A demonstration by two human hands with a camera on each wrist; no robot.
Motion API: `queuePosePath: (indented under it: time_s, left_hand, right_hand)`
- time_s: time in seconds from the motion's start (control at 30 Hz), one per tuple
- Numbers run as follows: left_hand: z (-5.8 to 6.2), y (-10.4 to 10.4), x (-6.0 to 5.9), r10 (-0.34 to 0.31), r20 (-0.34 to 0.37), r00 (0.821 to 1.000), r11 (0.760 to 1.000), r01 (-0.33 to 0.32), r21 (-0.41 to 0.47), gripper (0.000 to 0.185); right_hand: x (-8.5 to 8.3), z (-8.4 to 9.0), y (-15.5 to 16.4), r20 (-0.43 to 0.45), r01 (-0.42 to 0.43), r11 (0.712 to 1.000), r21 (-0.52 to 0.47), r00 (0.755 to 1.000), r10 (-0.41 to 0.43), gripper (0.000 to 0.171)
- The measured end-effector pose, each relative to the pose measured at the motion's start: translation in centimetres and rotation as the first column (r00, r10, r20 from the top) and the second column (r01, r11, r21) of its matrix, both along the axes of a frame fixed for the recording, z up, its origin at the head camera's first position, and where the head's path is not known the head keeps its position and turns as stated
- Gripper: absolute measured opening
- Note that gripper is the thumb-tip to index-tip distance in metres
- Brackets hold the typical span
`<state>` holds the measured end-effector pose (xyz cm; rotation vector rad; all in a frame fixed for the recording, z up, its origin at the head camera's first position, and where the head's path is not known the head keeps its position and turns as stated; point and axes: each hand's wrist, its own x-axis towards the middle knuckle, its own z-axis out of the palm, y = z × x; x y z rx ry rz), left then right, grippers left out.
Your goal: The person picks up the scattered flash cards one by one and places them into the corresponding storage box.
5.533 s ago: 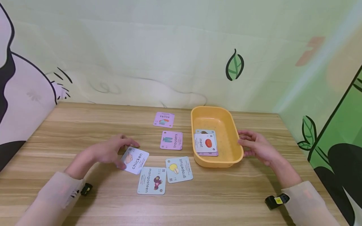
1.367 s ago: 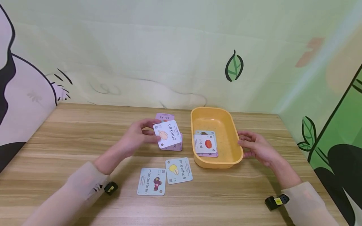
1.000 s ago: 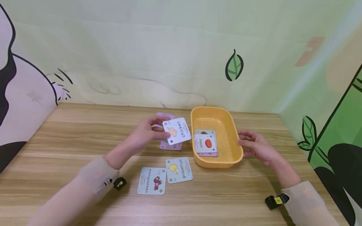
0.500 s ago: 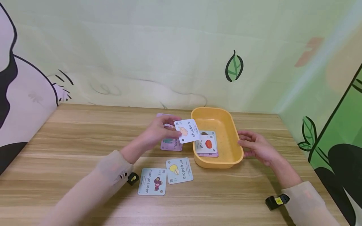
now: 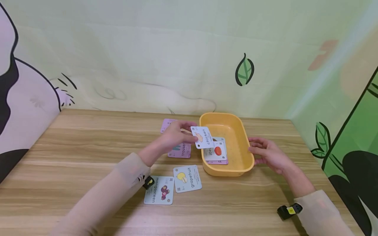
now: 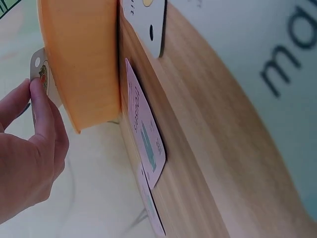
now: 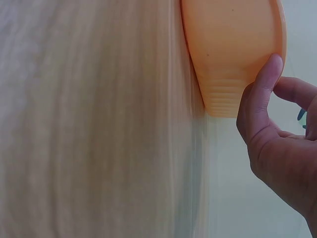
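My left hand (image 5: 177, 134) pinches the white "chicken" card (image 5: 202, 137) between thumb and fingers. The card overlaps the left rim of the yellow-orange bin (image 5: 236, 160). In the left wrist view, the fingers (image 6: 43, 106) hold the card (image 6: 54, 94) beside the bin's wall (image 6: 84, 59). Inside the bin lie a "meat" card (image 5: 218, 154), a bluish card and a purple card partly beneath it. My right hand (image 5: 270, 154) rests its fingertips against the bin's right side at the rim; the right wrist view shows a finger (image 7: 267, 82) on the outer wall.
Left of the bin lie a purple "trousers" card (image 5: 183, 151) and a "socks" card (image 5: 166, 124), both partly covered by my left hand. Nearer the front are a "grapefruit" card (image 5: 187, 178) and a "mangosteen" card (image 5: 160, 193). A printed cloth backdrop (image 5: 147, 65) stands behind the table.
My left hand has lifted the chicken card from the left of the table and carried it right, over the trousers card to the bin's rim. The right hand and bin stay put.
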<state>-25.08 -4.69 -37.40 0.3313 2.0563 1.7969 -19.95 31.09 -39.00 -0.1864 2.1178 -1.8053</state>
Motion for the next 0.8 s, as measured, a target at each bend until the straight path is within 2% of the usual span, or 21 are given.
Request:
queuePosePath:
  time_s: [0.37, 0.57, 0.8]
  left_hand:
    - [0.0, 1.4, -0.8, -0.006, 0.018, 1.0, 1.0, 0.006, 0.001, 0.064]
    - [-0.1, 1.8, -1.1, -0.021, -0.066, 0.998, 0.992, 0.013, -0.123, 0.063]
    - [-0.4, 2.4, -1.4, -0.006, -0.162, 0.987, 0.97, -0.033, -0.239, 0.061]
  right_hand:
    - [-0.4, -0.6, 0.3, 0.01, 0.006, 1.0, -0.005, 1.0, -0.006, 0.056]
    - [-0.4, -0.6, 0.3, 0.012, 0.009, 1.0, -0.002, 1.0, -0.009, 0.057]
    - [-0.4, -0.6, 0.4, 0.016, 0.017, 1.0, 0.007, 1.0, -0.017, 0.057]
